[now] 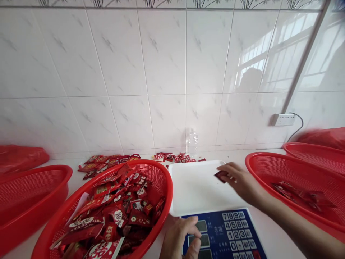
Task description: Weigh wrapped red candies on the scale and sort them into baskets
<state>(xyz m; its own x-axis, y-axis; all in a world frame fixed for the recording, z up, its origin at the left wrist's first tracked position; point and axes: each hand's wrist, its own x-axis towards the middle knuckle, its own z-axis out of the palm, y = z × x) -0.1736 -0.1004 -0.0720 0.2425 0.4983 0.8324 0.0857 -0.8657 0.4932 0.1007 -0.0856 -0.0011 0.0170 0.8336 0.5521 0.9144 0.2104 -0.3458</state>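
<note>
- Left hand (179, 237): bottom center, fingers half-curled, thumb apart, nothing held, over blue scale panel (212, 220).
- Right hand (238, 180): right of center, forearm slanting from lower right, pinching dark-red packet (220, 176) above white tray (194, 187).

Small Trade Workroom

Looks like a small packing room or shop back room; hard to say which. Shown by a weighing scale (198, 190) with number keypad (238, 230), mesh baskets (159, 174) of red wrapped packets (118, 216), and a white counter (271, 235) along a glossy tiled wall (167, 64).
</note>
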